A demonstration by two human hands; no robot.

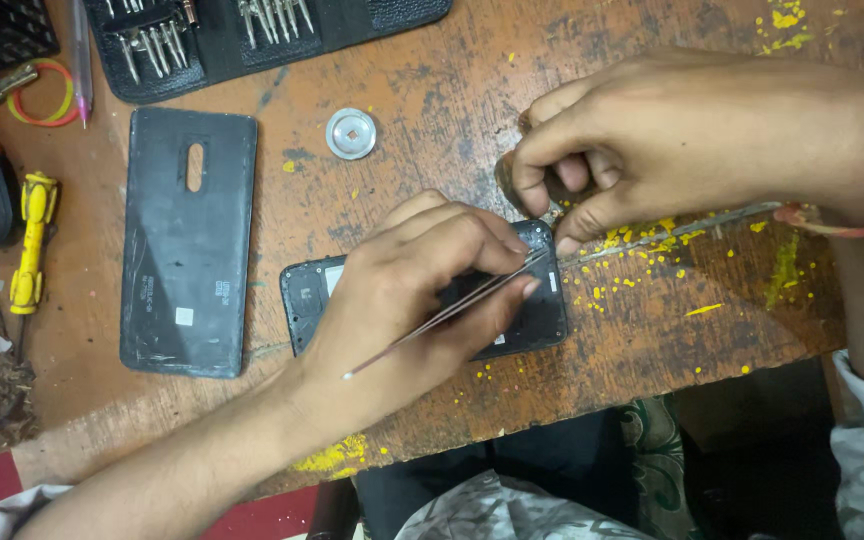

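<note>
Worn wooden table point(432, 130), flecked yellow. Detached back cover point(188, 240) lies left of the left hand point(407, 290). Opened phone point(542, 310) sits under that hand, which pinches tweezers point(452, 312). Right hand point(652, 140) pinches the phone's top edge. Light, fragile: grip by edges.

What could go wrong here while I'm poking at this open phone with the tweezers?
1. The tweezers in your left hand are thin metal; a slip could scratch or short parts inside the phone.
2. Your right hand works at the phone's corner, so a small part could drop and get lost among the yellow specks on the table.
3. The phone lies near the table's front edge and could be nudged off.
</note>
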